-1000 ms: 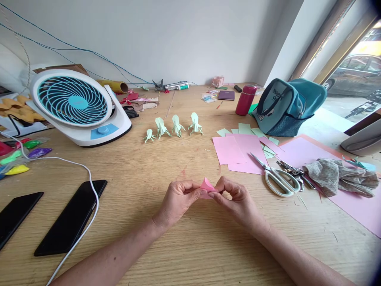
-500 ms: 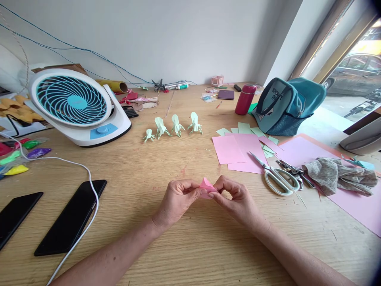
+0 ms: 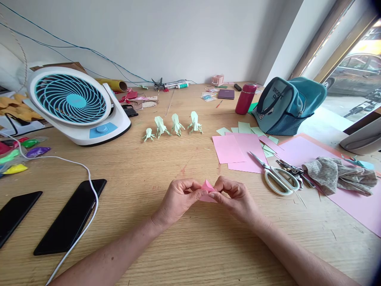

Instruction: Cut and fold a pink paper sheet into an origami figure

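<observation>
A small folded piece of pink paper (image 3: 208, 186) is pinched between both hands, just above the wooden table. My left hand (image 3: 183, 197) grips its left side with thumb and fingers. On the right side, my right hand (image 3: 235, 197) holds it the same way, the thumbs almost meeting. A pointed flap sticks up between the fingertips, and a paler pink part shows below the thumbs. The fingers hide much of the folds. Beyond the hands stand several pale green folded-paper figures (image 3: 195, 122) in a row.
To the right lie pink sheets (image 3: 229, 149), green paper pieces (image 3: 244, 128), scissors (image 3: 281, 180) and a grey cloth (image 3: 339, 174). A red flask (image 3: 246, 99) and a blue bag (image 3: 285, 105) stand behind. At left are a fan (image 3: 74, 103), two black phones (image 3: 70, 218) and a white cable (image 3: 93, 182).
The pointed pink flap has shifted slightly to the right and tilted, and more of the paper shows below the thumbs. Both hands keep their pinch.
</observation>
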Tool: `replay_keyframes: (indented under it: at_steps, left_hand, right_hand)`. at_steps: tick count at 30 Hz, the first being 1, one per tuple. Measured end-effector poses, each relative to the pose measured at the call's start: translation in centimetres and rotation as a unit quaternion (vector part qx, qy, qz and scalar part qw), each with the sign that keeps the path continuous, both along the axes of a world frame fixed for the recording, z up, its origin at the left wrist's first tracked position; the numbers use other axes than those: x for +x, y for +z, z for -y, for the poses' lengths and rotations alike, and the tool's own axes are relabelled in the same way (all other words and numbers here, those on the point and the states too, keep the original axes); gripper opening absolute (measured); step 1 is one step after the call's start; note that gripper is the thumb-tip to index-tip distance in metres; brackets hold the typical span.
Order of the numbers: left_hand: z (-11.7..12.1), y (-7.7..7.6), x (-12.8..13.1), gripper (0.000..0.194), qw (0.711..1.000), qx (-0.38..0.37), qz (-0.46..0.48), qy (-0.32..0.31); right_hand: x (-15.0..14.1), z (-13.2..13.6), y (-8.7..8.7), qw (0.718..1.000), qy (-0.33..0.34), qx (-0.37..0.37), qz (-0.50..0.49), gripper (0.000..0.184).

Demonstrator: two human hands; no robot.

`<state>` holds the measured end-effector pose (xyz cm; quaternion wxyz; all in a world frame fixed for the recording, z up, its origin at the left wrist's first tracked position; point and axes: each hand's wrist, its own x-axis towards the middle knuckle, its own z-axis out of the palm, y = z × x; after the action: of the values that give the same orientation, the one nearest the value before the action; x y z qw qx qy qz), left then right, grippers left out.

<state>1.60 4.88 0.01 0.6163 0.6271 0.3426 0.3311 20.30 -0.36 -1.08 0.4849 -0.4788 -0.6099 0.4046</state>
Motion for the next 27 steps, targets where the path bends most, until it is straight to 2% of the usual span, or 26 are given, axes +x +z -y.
replay_keyframes:
  at_steps: [5,13,27]
  left_hand:
    - [0.43,0.3,0.15,0.021,1.0,0.022,-0.01,0.018]
    - [0.03,0.0,-0.04,0.023,1.0,0.001,-0.002,0.002]
    - [0.24,-0.16,0.01,0.026,0.999,0.018,-0.023,0.035]
  right_hand:
    - [-0.16,-0.07,-0.36,0.999,0.001,-0.03,-0.032,0.024]
    - [0.04,0.02,-0.04,1.0,0.009,-0.009,-0.011,0.025]
    - [-0.15,0.12,0.07,1.0,-0.002,-0.008,0.0,0.027]
